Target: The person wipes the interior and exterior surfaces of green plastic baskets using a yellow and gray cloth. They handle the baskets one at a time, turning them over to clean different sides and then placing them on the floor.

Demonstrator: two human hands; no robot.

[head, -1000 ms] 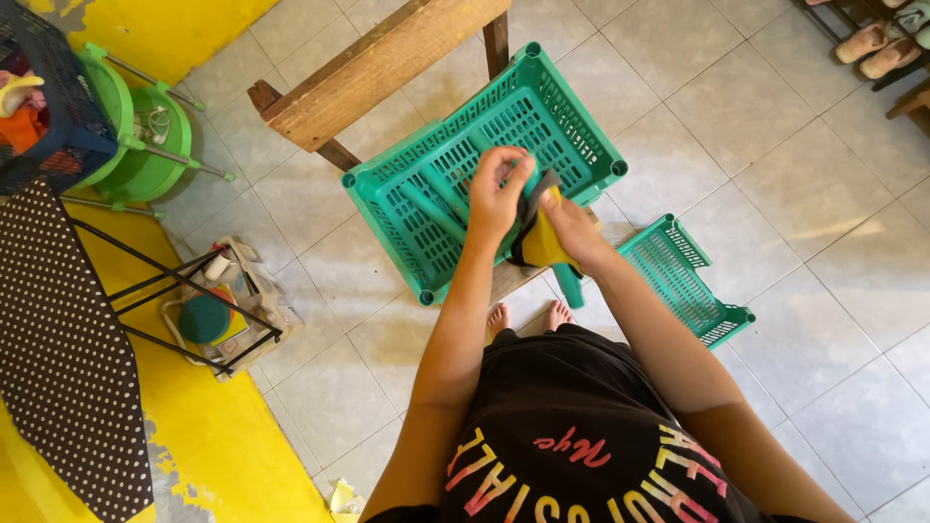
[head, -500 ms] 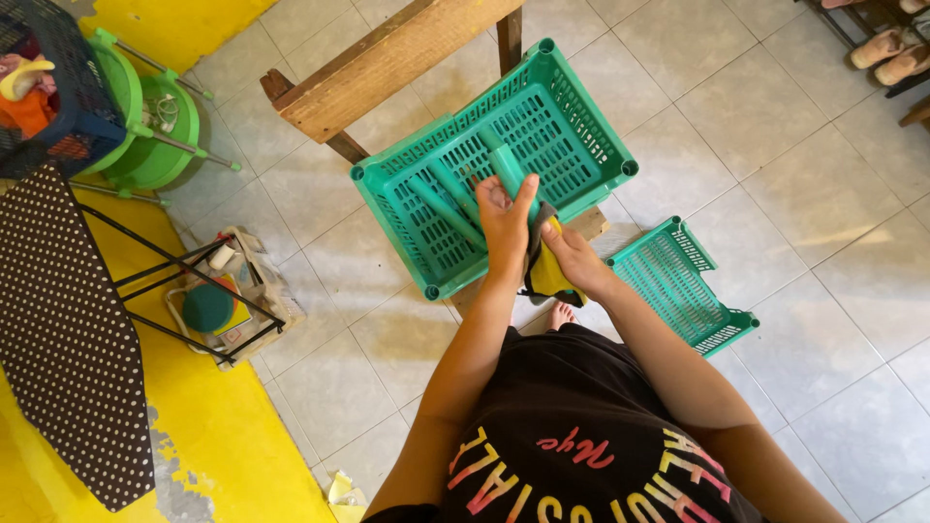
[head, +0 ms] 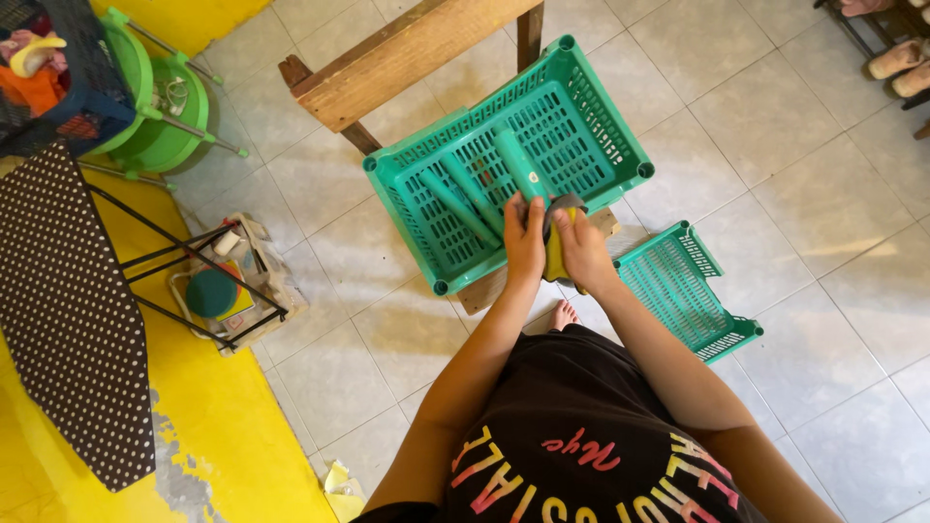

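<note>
- A green plastic tube (head: 516,165) stood slanted over the green slotted tray (head: 601,116), its lower end hidden between both hands.
- The left hand (head: 524,242) was wrapped around the tube's lower part, fingers closed on it.
- The right hand (head: 584,250) gripped a yellow and grey cloth (head: 556,244), pressed against the tube.
- Two more green tubes (head: 450,199) lay in the tray, which rested on a wooden bench (head: 407,53).
- A second green tray (head: 683,286) sat on the tiled floor, right of the bench.

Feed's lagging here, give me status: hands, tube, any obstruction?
Left hand gripping green tube. Right hand pressing yellow cloth against it. Tube lies over green basket. Nothing blocking.
</note>
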